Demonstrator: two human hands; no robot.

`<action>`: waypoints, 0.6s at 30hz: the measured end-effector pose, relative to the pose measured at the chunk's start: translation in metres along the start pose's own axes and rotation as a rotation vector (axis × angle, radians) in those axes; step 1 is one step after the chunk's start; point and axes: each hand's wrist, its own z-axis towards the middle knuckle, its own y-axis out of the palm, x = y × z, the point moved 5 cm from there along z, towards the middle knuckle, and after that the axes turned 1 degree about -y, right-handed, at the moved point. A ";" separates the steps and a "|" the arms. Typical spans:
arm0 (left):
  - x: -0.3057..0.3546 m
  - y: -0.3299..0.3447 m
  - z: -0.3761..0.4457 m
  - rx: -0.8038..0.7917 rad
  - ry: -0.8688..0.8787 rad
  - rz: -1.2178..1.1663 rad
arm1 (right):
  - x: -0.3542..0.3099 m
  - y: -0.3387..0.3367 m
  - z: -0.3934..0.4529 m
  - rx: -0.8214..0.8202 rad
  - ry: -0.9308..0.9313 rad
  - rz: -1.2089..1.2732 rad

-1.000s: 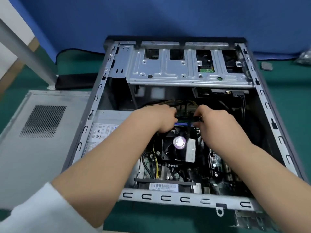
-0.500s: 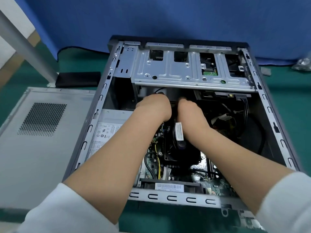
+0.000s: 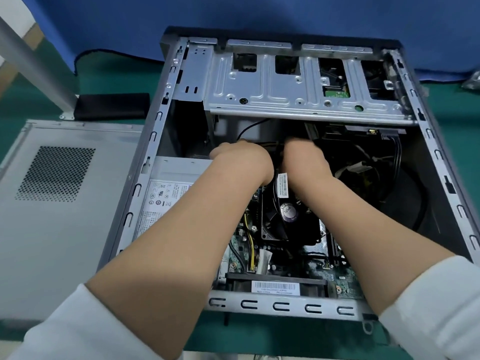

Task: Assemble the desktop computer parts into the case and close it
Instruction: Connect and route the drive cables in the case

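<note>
Open grey metal computer case [image 3: 166, 120] lies mid-desk, detached grey vented side panel [image 3: 65, 203] at left edge. Left hand [image 3: 244, 162] and right hand [image 3: 304, 162] close together inside, under silver drive cage [image 3: 298, 92]; grip hidden, cannot tell.

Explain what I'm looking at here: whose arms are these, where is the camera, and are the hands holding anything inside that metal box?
No robot here: a person's bare arms, filmed by a camera worn on their head, looking down. The metal box is an open desktop computer case lying on its side on a green table. Its removed side panel lies left of it. Inside are a power supply, the CPU cooler fan and a silver drive cage. The left hand and right hand reach among cables under that cage; their fingers are hidden, so any grip is unclear.
</note>
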 end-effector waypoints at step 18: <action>0.002 0.001 -0.002 -0.034 0.009 -0.022 | -0.009 -0.002 0.001 0.000 -0.047 -0.129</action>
